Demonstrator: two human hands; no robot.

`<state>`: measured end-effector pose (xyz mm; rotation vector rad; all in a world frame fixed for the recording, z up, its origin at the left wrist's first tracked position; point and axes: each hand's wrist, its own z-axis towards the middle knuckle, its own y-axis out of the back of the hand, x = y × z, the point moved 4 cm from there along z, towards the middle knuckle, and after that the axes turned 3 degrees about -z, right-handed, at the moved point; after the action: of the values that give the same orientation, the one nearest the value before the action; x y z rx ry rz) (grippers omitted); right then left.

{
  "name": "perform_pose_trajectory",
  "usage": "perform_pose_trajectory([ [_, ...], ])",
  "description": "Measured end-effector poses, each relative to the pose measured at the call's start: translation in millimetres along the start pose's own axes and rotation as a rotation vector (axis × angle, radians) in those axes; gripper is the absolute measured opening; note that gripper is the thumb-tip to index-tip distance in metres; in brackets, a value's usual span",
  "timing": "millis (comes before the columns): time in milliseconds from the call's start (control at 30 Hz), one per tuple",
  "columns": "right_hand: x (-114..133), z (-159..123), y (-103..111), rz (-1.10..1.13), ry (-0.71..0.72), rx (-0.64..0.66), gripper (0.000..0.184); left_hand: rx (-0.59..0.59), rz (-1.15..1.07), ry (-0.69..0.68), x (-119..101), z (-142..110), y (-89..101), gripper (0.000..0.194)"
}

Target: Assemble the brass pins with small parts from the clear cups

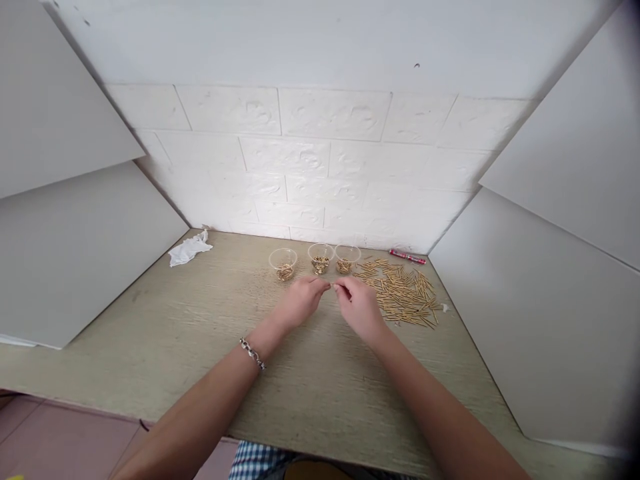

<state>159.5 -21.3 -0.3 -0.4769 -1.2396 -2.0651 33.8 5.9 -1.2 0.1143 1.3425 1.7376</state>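
Note:
My left hand [301, 300] and my right hand [357, 303] meet over the middle of the table [210, 347], fingertips pinched together on a small thin gold piece [332, 285] held between them. Just behind the hands stand three clear plastic cups, the left cup [283, 262], the middle cup [321, 258] and the right cup [347, 257], each with small gold parts in the bottom. A heap of thin gold pins [403, 292] lies spread on the table right of my right hand. A chain bracelet [253, 353] is on my left wrist.
A crumpled white tissue [189, 249] lies at the back left corner. A red pen-like stick [407, 256] rests against the white brick wall [310, 153] at the back right. White panels [75, 253] close in both sides of the table.

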Motion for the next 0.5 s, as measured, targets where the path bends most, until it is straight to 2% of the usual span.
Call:
perform_pose_trajectory([
  [167,-12.0,1.0,-2.0,0.244,-0.219,0.005,0.018,-0.142,-0.599,0.323,9.3,3.0,1.6,0.025],
  [300,-18.1,-2.2,-9.9,0.383,-0.302,0.031,0.021,-0.096,-1.028,0.511,14.4,1.2,-7.6,0.034],
  [400,-20.2,-3.3,-12.4,0.45,-0.33,0.036,0.023,-0.058,-1.191,0.6,16.2,-1.7,-14.3,0.038],
  [500,-21.4,-3.2,-14.1,0.451,-0.341,0.065,0.024,-0.075,-1.192,0.615,18.9,-2.7,-17.5,0.038],
])
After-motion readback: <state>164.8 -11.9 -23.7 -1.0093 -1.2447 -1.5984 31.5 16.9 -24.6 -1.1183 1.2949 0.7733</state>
